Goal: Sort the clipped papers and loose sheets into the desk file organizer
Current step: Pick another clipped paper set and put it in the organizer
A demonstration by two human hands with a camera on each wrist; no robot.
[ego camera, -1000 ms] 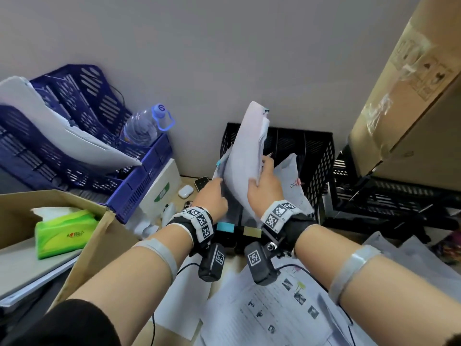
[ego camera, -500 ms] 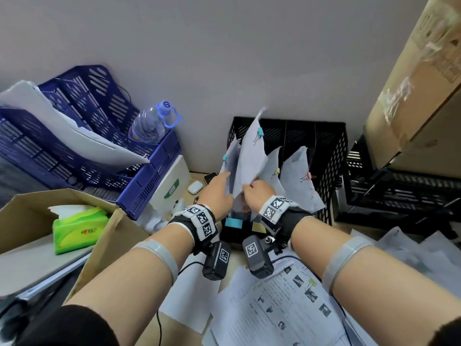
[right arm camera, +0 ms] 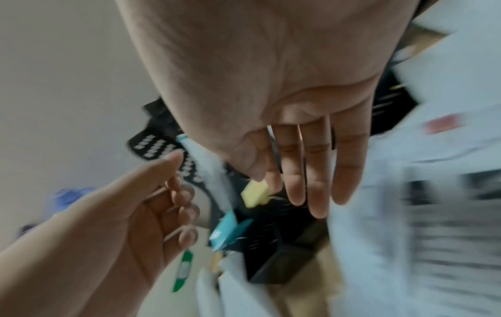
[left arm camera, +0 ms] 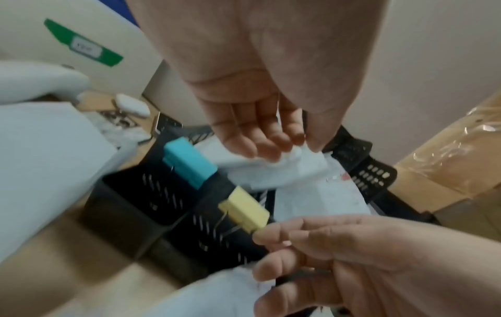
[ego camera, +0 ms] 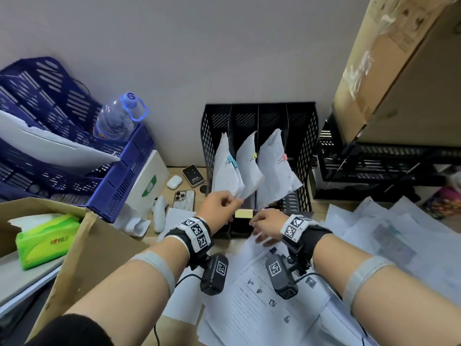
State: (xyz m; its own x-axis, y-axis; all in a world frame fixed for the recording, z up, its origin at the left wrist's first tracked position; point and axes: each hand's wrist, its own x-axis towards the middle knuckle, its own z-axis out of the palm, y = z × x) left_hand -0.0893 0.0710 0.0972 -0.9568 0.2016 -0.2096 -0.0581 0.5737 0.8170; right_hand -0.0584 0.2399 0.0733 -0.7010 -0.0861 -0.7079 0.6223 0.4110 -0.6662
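Left wrist view alone shows left hand (left arm camera: 260, 128) pinching lower corner of blue-clipped papers (ego camera: 225, 168). Right hand (ego camera: 268, 224) released, fingers straight over loose sheets (ego camera: 262, 308). Black perforated plastic file organizer (ego camera: 305, 156) beyond holds three crumpled clipped bundles upright in separate slots; blue, yellow, pink clips.

Motion blur smears the printed white sheets (right arm camera: 423, 214) across the right wrist view, leaving their text unreadable. The brown cardboard box (ego camera: 399, 66) runs off the head view's top right edge.
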